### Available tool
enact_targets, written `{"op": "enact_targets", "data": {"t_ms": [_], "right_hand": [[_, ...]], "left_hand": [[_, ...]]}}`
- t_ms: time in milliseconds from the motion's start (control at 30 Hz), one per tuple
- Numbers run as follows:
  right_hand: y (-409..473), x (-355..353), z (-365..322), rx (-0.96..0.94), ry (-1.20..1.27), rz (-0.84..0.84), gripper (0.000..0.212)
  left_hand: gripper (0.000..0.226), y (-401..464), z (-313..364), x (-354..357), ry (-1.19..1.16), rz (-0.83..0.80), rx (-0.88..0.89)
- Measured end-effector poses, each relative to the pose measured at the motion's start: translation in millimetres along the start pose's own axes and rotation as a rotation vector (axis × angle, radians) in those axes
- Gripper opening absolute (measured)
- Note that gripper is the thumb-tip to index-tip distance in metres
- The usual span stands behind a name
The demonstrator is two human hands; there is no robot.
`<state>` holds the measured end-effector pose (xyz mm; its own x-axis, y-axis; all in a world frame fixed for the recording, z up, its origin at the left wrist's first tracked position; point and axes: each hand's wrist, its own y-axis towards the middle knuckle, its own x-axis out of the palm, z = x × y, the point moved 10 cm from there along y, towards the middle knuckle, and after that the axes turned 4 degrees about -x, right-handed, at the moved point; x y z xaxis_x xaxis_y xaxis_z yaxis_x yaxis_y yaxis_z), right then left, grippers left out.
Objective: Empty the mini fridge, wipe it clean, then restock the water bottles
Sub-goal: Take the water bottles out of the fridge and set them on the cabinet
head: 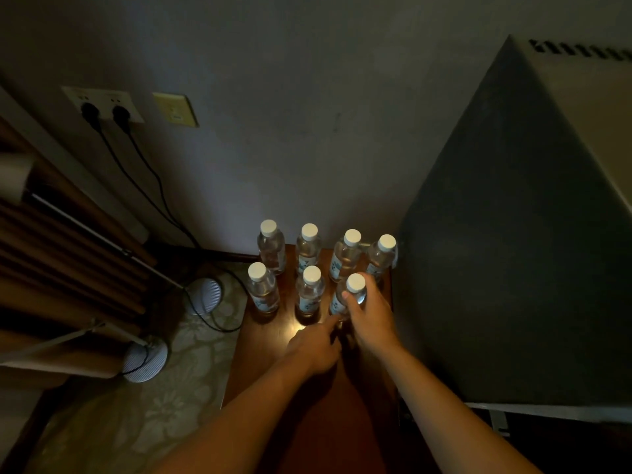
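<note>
Right hand (367,314) wrapped round front-right water bottle (347,297), thumb on shoulder below cap. Left hand (316,347) holds nothing, index finger stretched to same bottle's base, other fingers curled. Seven capped bottles upright on wooden worktop (273,340): four at back by wall, three in front. Mini fridge (513,268) just right of worktop, door side out of view.

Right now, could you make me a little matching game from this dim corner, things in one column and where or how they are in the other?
Things:
1. right hand
2. left hand
3. black plugs
4. round white lamp base

States:
A. sitting in the wall sockets
B. standing on the patterned floor
C. gripping the nearest bottle
D. forefinger stretched toward that bottle's foot

Pairs: 1-C, 2-D, 3-A, 4-B
</note>
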<state>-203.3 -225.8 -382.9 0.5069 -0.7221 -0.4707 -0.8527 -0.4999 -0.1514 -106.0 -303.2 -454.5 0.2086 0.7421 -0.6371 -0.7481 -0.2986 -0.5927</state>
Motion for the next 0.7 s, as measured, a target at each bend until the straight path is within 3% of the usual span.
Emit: {"op": "enact_targets", "data": {"t_ms": [167,267,467,700], "right_hand": [[-7,-6,16,0.093,-0.045,-0.018,0.063],[-16,-10,14,0.118,-0.081,-0.018,0.067],[-44,-17,-8,0.063,-0.158,-0.002,0.05],[-89,-20,-26,-0.05,-0.199,-0.09,0.024]], "left_hand": [[0.06,-17,-8,-12,0.003,0.05,0.009],[0.059,-31,-11,-21,-0.006,0.091,0.016],[0.045,-63,1,-40,-0.048,0.201,0.08],[0.036,-98,8,-26,-0.052,0.207,0.068]]}}
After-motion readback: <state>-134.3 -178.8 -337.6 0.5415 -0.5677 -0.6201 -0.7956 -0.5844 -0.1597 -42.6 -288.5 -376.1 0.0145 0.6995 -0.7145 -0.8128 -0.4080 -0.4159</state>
